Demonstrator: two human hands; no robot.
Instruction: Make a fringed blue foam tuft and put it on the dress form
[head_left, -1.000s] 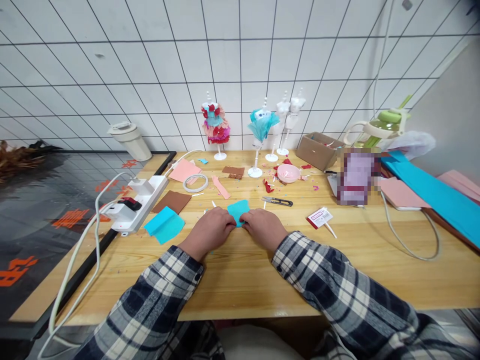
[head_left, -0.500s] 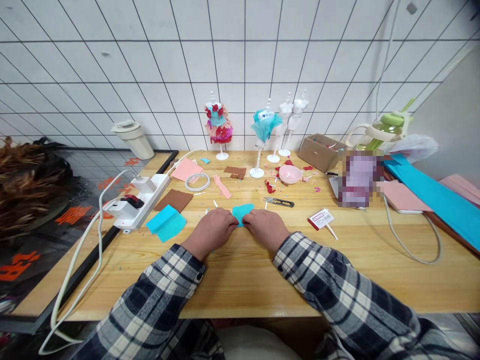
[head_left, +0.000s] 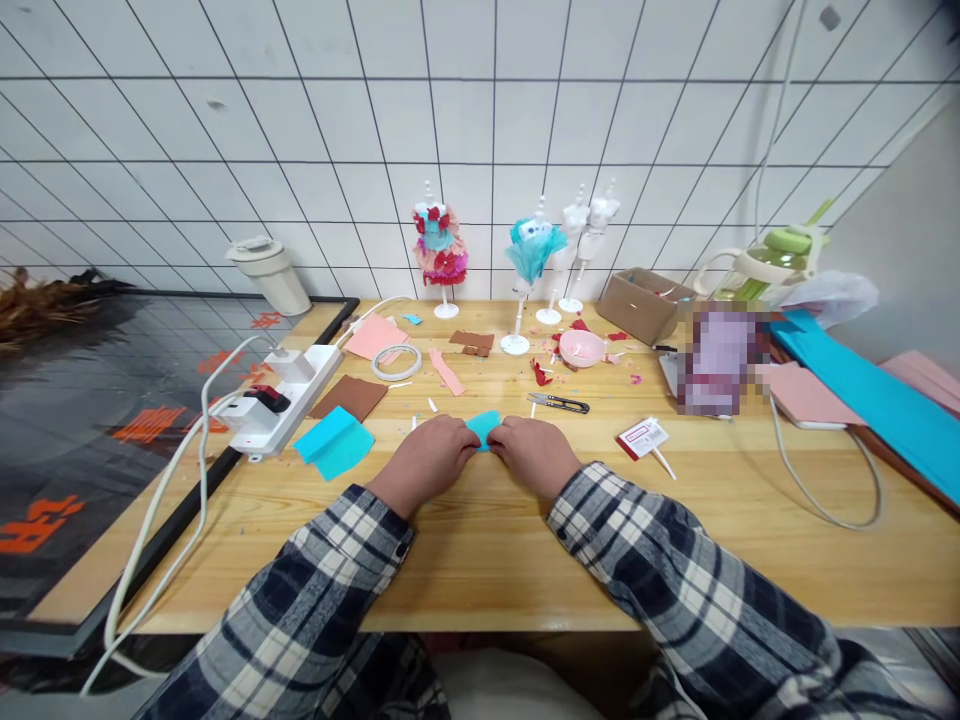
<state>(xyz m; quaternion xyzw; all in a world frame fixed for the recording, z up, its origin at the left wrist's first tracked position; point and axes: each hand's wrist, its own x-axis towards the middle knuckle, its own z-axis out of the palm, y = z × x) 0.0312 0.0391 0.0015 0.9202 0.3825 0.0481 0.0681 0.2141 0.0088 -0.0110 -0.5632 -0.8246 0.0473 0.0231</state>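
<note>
Between my two hands is a small piece of blue crepe paper (head_left: 484,428), pinched at its near edge. My left hand (head_left: 435,456) grips its left side with closed fingers, and my right hand (head_left: 534,452) pinches the right side. The fingertips sit close together and hide the lower edge of the paper. A larger folded blue paper sheet (head_left: 334,444) lies left of my left hand. Beyond my right hand rest black thread snips (head_left: 558,403). A mini dress form (head_left: 534,250) with blue ruffled paper stands farther back.
At the left is a white power strip (head_left: 289,405) with cables. A tape roll (head_left: 396,362), brown paper (head_left: 349,398), a pink bowl (head_left: 582,348), a decorated dress form (head_left: 442,250) and a cardboard box (head_left: 646,305) stand or lie behind. A labelled packet (head_left: 641,438) lies at the right.
The blue paper between my fingers has tilted, its top edge now slanting up to the right. Both hands keep their pinch in nearly the same place. The view has shifted slightly.
</note>
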